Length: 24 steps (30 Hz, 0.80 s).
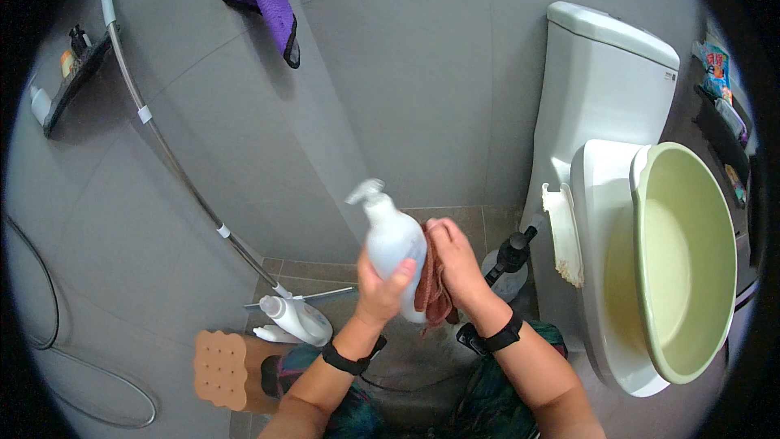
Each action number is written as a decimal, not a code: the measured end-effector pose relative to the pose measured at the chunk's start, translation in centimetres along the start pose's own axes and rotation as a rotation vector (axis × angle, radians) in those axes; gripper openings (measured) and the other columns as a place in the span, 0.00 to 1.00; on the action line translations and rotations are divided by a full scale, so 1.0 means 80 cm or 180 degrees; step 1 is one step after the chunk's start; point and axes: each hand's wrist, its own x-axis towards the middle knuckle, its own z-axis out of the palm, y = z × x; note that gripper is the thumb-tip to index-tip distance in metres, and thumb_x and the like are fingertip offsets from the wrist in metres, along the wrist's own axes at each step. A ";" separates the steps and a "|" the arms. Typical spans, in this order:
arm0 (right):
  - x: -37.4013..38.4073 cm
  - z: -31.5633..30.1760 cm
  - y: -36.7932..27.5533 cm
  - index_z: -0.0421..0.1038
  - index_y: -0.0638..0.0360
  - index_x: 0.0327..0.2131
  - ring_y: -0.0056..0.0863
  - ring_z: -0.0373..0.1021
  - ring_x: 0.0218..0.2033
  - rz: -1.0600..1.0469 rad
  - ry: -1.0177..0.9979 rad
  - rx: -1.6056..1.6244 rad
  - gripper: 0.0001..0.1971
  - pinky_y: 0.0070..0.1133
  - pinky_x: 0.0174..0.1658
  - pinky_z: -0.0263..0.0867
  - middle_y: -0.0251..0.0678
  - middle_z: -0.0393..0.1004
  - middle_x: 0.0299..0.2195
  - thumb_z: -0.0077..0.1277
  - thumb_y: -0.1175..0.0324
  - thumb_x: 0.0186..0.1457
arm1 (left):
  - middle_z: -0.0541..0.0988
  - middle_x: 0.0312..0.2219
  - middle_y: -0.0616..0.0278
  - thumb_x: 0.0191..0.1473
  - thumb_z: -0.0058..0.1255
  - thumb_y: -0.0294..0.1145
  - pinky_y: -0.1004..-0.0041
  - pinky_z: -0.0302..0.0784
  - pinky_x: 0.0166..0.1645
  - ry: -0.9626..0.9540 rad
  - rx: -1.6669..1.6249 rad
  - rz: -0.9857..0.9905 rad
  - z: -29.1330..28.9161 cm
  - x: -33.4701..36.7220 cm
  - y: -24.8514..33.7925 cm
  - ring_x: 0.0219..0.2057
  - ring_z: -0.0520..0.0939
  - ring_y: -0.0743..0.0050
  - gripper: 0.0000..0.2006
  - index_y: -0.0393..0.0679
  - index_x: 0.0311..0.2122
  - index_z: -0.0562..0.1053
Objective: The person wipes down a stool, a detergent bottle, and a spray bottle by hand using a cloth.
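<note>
A white pump bottle point(390, 240) stands tilted in front of me, its pump head toward the upper left. My left hand point(382, 289) is closed around the bottle's lower left side, thumb across its front. In my right hand point(459, 260) is a bunched reddish-brown cloth point(435, 284), pressed against the bottle's right side. The right fingers are curled over the cloth's top edge. Part of the bottle's base is hidden behind the cloth and hands.
On the right a pale green basin point(691, 260) rests on its side against the white toilet point(605, 57). A long-handled squeegee point(183, 167) leans on the left wall. White bottles point(301, 321) and a tan stool point(221, 370) are at lower left. A black-topped spray bottle point(512, 256) stands by the toilet.
</note>
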 end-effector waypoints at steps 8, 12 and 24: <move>-0.033 0.026 -0.006 0.64 0.63 0.47 0.32 0.71 0.39 0.1897 -0.0639 0.1470 0.24 0.29 0.41 0.73 0.41 0.72 0.38 0.30 0.51 0.66 | 0.74 0.47 0.51 0.52 0.50 0.52 0.71 0.75 0.46 0.0214 -0.0764 0.0281 -0.044 0.032 0.019 0.44 0.76 0.69 0.36 0.38 0.60 0.58; -0.035 0.026 0.007 0.62 0.64 0.50 0.37 0.75 0.35 0.2045 -0.1224 0.1741 0.31 0.32 0.38 0.78 0.46 0.73 0.38 0.20 0.45 0.65 | 0.72 0.48 0.49 0.52 0.51 0.49 0.70 0.73 0.48 0.0378 -0.0443 0.0606 -0.042 0.031 0.015 0.47 0.74 0.67 0.35 0.38 0.60 0.58; -0.043 0.039 -0.019 0.61 0.65 0.51 0.28 0.74 0.24 0.1694 -0.1447 0.0460 0.28 0.20 0.21 0.71 0.44 0.75 0.31 0.22 0.49 0.67 | 0.72 0.50 0.46 0.54 0.51 0.41 0.67 0.72 0.51 0.0811 0.0291 0.0715 -0.076 0.041 0.003 0.46 0.74 0.66 0.31 0.35 0.58 0.58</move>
